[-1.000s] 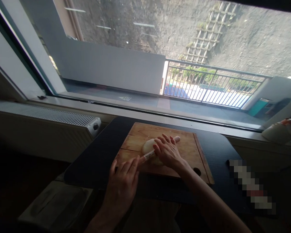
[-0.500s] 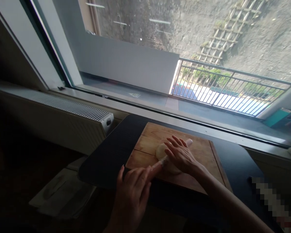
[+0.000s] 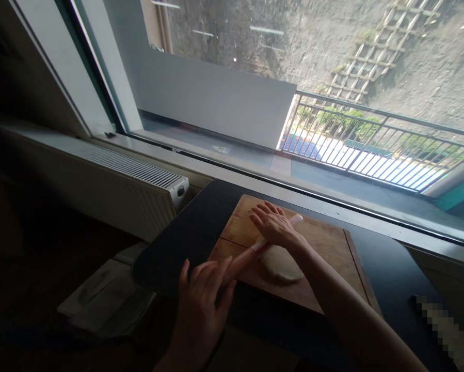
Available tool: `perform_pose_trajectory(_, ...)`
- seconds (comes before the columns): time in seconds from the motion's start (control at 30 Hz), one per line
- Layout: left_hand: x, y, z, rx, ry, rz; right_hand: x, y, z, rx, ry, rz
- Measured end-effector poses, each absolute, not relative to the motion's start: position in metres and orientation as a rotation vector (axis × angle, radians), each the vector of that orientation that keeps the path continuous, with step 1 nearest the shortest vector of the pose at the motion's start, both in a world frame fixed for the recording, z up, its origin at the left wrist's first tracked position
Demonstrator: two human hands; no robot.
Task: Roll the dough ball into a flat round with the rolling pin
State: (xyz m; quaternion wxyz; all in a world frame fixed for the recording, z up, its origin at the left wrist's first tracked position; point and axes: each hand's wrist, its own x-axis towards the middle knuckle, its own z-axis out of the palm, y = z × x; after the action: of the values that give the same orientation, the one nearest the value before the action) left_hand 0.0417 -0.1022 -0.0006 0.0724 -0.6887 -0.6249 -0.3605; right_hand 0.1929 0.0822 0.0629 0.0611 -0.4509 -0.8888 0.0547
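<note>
A rolling pin [image 3: 258,247] lies slantwise across a wooden board [image 3: 326,258], its far end pale and its near part darker. My right hand [image 3: 275,226] presses flat on its far half, fingers stretched forward and slightly spread. At the near end, my left hand [image 3: 204,287] rests over the pin with fingers extended and thumb apart; its palm contact is hidden. Just on the near side of the pin, a flattened round of dough [image 3: 281,264] shows on the board, partly covered by the pin and my right wrist.
The board lies on a dark table [image 3: 177,248] beside a window sill [image 3: 247,178]. A white radiator [image 3: 139,178] stands to the left, with a pale flat-topped object [image 3: 100,299] below it. A pixelated item [image 3: 444,330] lies on the table at the right.
Both hands and the rolling pin have moved forward and left over the board. More of the dough now shows on the near side. The view has shifted slightly.
</note>
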Motion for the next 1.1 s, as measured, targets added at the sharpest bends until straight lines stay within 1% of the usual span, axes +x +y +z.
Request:
perform_pose_trajectory(0.2,0.053,-0.114,-0.003,-2.226,-1.788,-1.16,0.246,0.043,0.056,-1.349,-2.693,0.038)
perform_pose_trajectory(0.27,0.05,-0.111,-0.005,-2.178,-1.827,-1.172,0.236,0.052,0.057,-1.343,-2.693,0.054)
perform_pose_trajectory(0.47,0.033,-0.093,-0.005,-1.984,-1.926,-1.144,0.164,0.11,0.066,-1.366,-2.761,0.236)
perform_pose_trajectory(0.57,0.034,-0.094,-0.002,-1.985,-1.914,-1.135,0.162,0.113,0.067,-1.382,-2.728,0.238)
perform_pose_trajectory(0.67,0.042,-0.101,-0.002,-2.069,-1.881,-1.161,0.2,0.082,0.06,-1.472,-2.628,0.174)
perform_pose_trajectory(0.8,0.056,-0.106,-0.005,-2.196,-1.83,-1.246,0.269,0.016,0.041,-1.516,-2.56,-0.088)
perform_pose_trajectory(0.9,0.06,-0.101,-0.005,-2.198,-1.841,-1.305,0.29,-0.005,0.034,-1.553,-2.514,-0.135)
perform_pose_trajectory(1.03,0.056,-0.089,-0.001,-2.098,-1.916,-1.294,0.255,0.039,0.045,-1.613,-2.507,-0.016)
perform_pose_trajectory(1.1,0.051,-0.084,0.002,-2.047,-1.948,-1.249,0.226,0.076,0.055,-1.605,-2.553,0.122)
